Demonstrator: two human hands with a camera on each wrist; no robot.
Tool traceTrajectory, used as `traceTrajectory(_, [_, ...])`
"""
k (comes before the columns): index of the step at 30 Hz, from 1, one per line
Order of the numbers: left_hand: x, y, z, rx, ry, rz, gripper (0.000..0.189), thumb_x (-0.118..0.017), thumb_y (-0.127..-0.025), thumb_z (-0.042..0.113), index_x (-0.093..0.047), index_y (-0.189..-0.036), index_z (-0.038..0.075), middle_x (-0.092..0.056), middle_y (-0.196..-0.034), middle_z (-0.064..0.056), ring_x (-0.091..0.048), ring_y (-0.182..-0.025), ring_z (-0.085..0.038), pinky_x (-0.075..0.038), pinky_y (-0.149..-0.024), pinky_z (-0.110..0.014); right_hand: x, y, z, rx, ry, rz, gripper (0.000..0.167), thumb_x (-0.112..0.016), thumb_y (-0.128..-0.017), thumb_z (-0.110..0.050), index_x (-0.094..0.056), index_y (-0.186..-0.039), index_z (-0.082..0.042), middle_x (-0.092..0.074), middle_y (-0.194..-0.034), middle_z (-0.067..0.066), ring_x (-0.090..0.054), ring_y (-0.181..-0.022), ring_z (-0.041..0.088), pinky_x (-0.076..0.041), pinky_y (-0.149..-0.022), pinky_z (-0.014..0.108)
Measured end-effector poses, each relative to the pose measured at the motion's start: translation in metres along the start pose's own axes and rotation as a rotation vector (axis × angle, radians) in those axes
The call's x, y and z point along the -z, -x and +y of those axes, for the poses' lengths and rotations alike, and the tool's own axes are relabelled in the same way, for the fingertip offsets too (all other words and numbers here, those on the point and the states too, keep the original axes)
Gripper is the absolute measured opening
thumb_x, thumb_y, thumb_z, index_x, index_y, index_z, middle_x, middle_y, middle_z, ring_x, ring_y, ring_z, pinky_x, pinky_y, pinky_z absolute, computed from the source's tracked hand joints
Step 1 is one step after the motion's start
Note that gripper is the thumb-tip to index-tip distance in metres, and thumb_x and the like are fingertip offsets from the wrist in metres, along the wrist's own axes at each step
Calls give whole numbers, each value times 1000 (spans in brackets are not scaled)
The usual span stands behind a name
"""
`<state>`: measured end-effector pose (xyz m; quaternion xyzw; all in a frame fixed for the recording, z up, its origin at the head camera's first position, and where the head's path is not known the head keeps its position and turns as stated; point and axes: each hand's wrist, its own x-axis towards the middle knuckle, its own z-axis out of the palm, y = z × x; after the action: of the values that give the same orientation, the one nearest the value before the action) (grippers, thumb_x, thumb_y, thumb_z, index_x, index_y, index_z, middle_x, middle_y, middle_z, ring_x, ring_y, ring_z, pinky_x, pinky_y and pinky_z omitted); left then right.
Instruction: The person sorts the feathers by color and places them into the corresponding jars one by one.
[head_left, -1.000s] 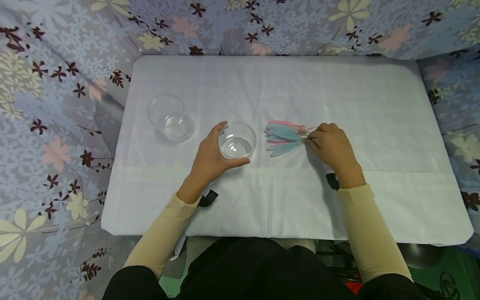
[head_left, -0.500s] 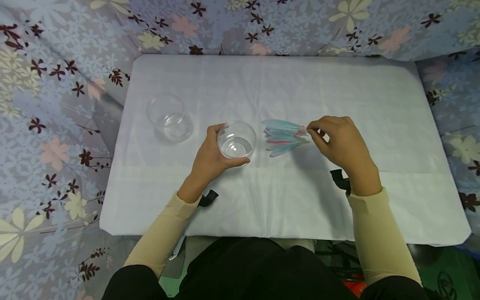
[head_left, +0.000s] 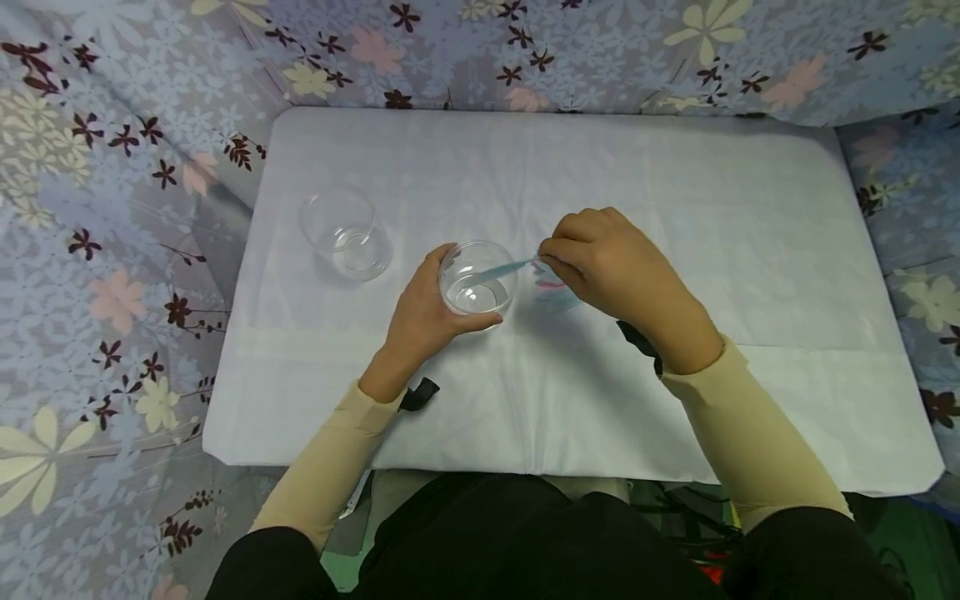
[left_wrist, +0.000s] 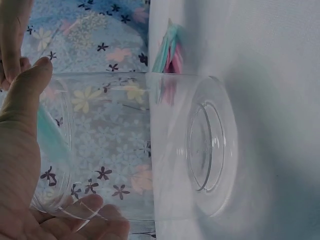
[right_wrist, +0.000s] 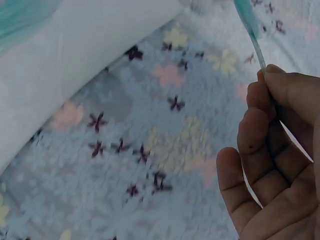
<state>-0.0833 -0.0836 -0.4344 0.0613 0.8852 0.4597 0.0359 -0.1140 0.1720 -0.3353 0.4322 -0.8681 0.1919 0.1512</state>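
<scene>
Feather [head_left: 501,271] is pinched by its quill in the right hand [head_left: 618,271]; its long axis is slanted leftward from the fingertips, across the mouth of the cup [left_wrist: 110,145] gripped by the left hand [head_left: 422,312].

Clear cup [head_left: 467,300] upright; pale-blue feather [head_left: 501,272] slanted, tip at cup's mouth; blue-and-pink feathers [left_wrist: 171,50] lying near cup.

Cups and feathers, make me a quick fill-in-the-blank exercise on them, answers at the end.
1. The left hand grips a clear cup; in the head view, the other cup stands on its ____-hand side.
2. The right hand pinches a feather between its fingers and ____.
3. In the left wrist view, the feather pile shows blue-green and ____ feathers.
Missing words: left; thumb; pink.
</scene>
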Motion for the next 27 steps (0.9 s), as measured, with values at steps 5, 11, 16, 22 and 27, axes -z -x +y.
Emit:
traceTrajectory(5, [-1,-1,-4,-8,-12,-5,121,-94,-59,56,-33,-155,15,-48,-150,-4,-51,-129,-21,-44,-106,-43,-21,-14,-3,38,19,-38,4,-73,-88,1,-73,-89,-3,-61,-82,6,-57,-75,25,-46,-73,40])
traceTrajectory(11, [-4,-1,-6,-39,1,15,118,-94,-59,56,-35,-153,15,-53,-144,-5,-55,-120,-20,-47,-99,-42,-44,-24,-6,71,89,-111,6,-75,-87,-1,-73,-82,-3,-62,-79,7,-57,-73,26,-48,-71,38])
traceTrajectory(16, [-7,-2,-7,-62,17,22,115,-95,-60,52,-36,-152,15,-56,-140,-8,-57,-114,-20,-49,-94,-41,-56,-32,-11,72,122,-179,9,-75,-88,-2,-73,-79,-4,-61,-76,7,-55,-71,25,-49,-70,35])
traceTrajectory(22, [-8,-2,-4,-93,23,30,113,-94,-62,52,-37,-151,13,-57,-136,-10,-59,-111,-25,-50,-92,-42,-63,-37,-14,17,92,-252,10,-72,-89,-2,-76,-80,-4,-59,-73,6,-53,-70,24,-49,-67,33])
traceTrajectory(27, [-5,0,-4,-83,28,29,113,-94,-62,53,-37,-151,12,-57,-137,-10,-58,-112,-26,-50,-93,-42,-66,-41,-16,-38,88,-304,11,-71,-90,-6,-77,-81,-5,-60,-74,5,-52,-71,23,-49,-66,33])
